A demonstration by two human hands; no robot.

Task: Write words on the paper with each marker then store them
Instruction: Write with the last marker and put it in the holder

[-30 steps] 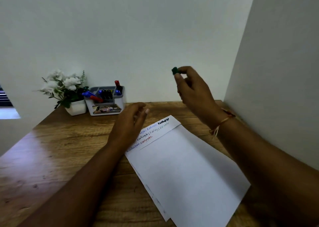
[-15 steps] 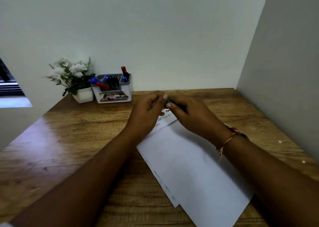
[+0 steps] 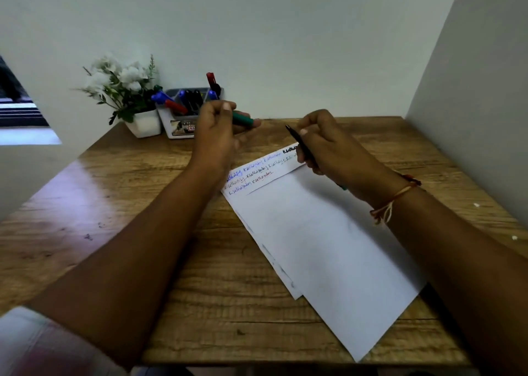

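noted marker (image 3: 300, 143) uncapped, gripped mid-barrel in curled fingers of right hand (image 3: 328, 144), tip raised just above the written top edge of paper (image 3: 328, 247) on table (image 3: 114, 204); found its green cap (image 3: 243, 119) pinched in left hand (image 3: 217, 135), near the pen holder (image 3: 183, 124). judge marker light, stiff, smooth enough to roll, so best pinched low on barrel near tip for writing, then capped straight on. expect paper thin and limp, likely to slide unless pinned flat.
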